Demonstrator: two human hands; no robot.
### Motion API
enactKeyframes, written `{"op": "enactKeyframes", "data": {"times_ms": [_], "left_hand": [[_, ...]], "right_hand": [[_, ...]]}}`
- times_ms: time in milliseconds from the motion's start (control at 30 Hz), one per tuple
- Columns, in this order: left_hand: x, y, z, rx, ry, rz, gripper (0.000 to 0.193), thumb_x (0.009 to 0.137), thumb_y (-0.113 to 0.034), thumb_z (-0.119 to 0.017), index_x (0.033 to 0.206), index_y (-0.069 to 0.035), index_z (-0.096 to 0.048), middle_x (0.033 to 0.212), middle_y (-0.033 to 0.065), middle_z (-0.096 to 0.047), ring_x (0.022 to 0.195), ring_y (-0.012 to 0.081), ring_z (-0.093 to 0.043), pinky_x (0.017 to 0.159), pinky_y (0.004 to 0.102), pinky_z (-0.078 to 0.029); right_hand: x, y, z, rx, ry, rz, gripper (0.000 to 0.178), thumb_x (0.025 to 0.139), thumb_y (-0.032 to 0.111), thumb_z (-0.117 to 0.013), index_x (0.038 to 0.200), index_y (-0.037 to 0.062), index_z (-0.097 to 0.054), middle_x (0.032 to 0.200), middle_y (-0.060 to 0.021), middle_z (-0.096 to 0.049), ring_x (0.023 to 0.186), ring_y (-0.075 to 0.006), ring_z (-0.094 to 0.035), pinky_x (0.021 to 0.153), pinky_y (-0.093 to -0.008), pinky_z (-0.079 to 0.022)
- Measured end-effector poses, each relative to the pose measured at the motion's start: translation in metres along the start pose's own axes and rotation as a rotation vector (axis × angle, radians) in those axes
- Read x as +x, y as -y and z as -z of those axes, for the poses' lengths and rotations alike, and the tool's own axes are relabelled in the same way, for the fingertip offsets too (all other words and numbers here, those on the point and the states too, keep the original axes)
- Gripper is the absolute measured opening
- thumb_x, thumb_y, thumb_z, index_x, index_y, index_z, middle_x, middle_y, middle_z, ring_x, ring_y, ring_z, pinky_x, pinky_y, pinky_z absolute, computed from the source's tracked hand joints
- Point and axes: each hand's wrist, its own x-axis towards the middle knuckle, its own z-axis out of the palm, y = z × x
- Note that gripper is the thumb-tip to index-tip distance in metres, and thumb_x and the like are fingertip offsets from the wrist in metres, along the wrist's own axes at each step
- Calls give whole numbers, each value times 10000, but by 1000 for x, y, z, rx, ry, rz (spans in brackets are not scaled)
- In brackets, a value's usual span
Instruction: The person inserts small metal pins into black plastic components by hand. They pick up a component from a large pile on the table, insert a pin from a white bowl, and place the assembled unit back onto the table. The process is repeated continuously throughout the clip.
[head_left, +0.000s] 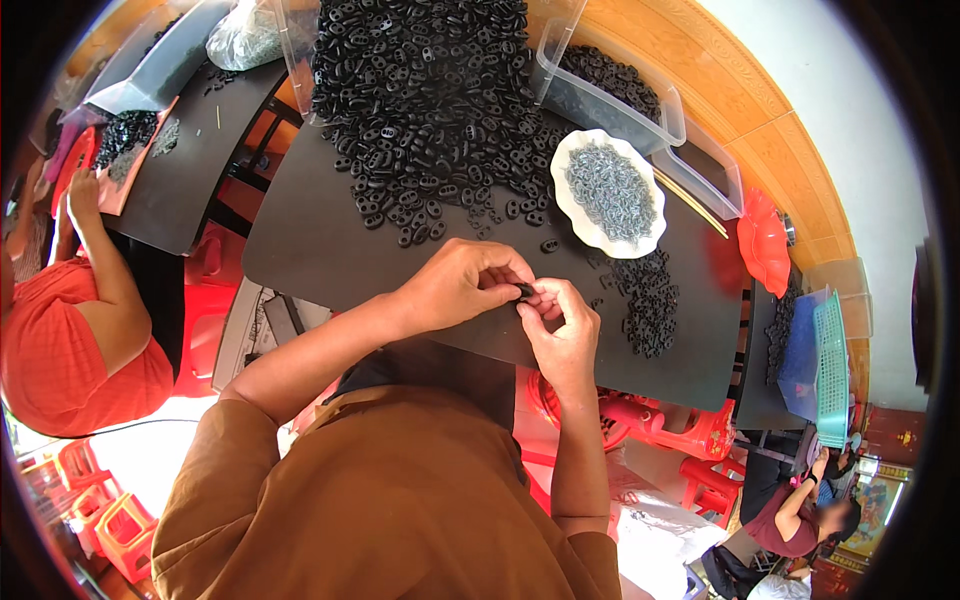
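Observation:
Close together above the near edge of a dark table (310, 240), both hands work on one small black plastic piece (524, 291). My left hand (468, 280) pinches it between thumb and fingertips. From the other side, my right hand (563, 325) has its thumb and fingertips closed at the same piece, which the fingers partly hide. Beyond my hands spreads a large heap of black oval pieces with two holes (420, 90). A white scalloped dish (566, 215) of small silvery spring-like parts stands right of them. Smaller black parts (650, 300) lie in a pile in front of the dish.
Clear plastic bins (672, 125) stand behind the dish, near two thin sticks (695, 205) and a red scalloped dish (764, 243). At left, a person in red (85, 340) works at another table. A turquoise basket (830, 365) is at right; red stools (125, 535) stand on the floor.

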Motion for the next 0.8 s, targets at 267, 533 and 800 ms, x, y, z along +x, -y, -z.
{"op": "enactKeyframes", "data": {"times_ms": [267, 533, 800], "left_hand": [[-3, 0, 0, 24, -56, 34, 187, 904, -8, -678, 1090, 1, -684, 984, 66, -691, 849, 112, -682, 749, 265, -562], [-1, 0, -4, -123, -43, 176, 189, 923, -8, -648, 1107, 33, -644, 968, 90, -701, 881, 119, -690, 791, 265, -564], [2, -1, 0, -95, -32, 202, 169, 925, -7, -644, 1088, 38, -643, 961, 79, -704, 900, 114, -688, 801, 263, -560]], "right_hand": [[0, 2, -7, -85, -68, 35, 212, 760, -70, -719, 939, 29, -666, 815, -63, -675, 614, -155, -621, 583, -281, -509], [8, 11, -2, -21, 22, -73, 205, 769, -49, -745, 950, 7, -666, 786, -65, -642, 623, -144, -636, 566, -273, -504], [20, -8, 3, -132, 82, 75, 222, 744, -7, -812, 905, 14, -661, 813, -62, -625, 626, -179, -637, 562, -290, -502]]}}
